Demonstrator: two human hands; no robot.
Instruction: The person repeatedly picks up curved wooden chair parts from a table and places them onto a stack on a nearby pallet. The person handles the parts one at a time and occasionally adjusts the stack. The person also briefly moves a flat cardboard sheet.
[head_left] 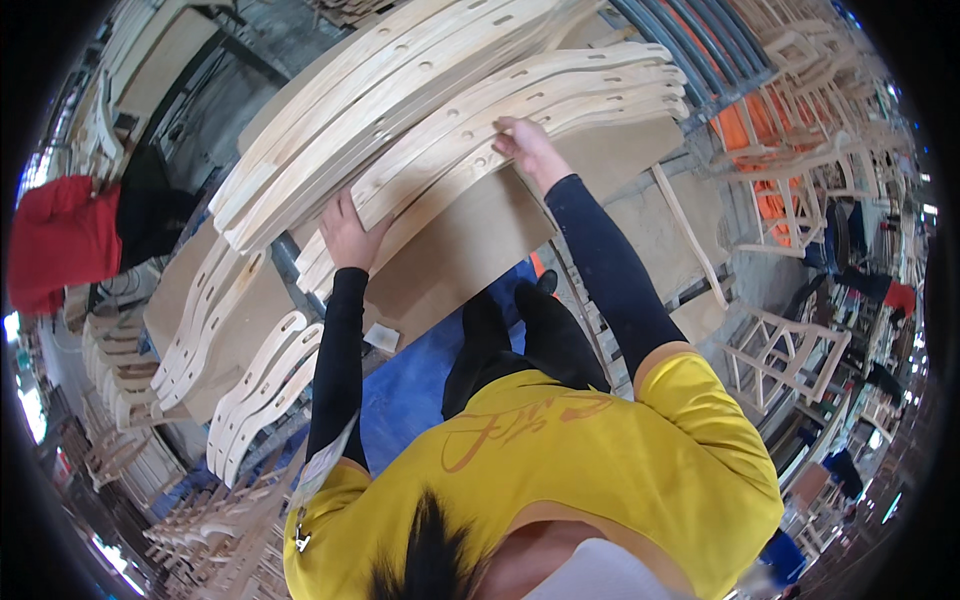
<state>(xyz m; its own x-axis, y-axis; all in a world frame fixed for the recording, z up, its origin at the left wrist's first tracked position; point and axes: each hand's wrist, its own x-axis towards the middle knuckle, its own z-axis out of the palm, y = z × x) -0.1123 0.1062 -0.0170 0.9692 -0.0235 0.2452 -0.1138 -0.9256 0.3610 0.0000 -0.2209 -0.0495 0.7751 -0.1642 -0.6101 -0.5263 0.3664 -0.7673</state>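
Observation:
Several long, pale, curved wooden parts with slots and round holes lie side by side before me. My left hand grips the near-left end of one curved wooden part, with thumb and fingers around that end. Further right, my right hand has its fingers bent at the front edge of the same group, around the middle of its length. How far the fingertips reach around the wood is partly hidden. Beneath the parts is a brown board.
A taller stack of similar parts lies beyond. More curved pieces rest at the left. Grey metal tubes stand at the far right, near wooden chair frames. A person in red is at the left.

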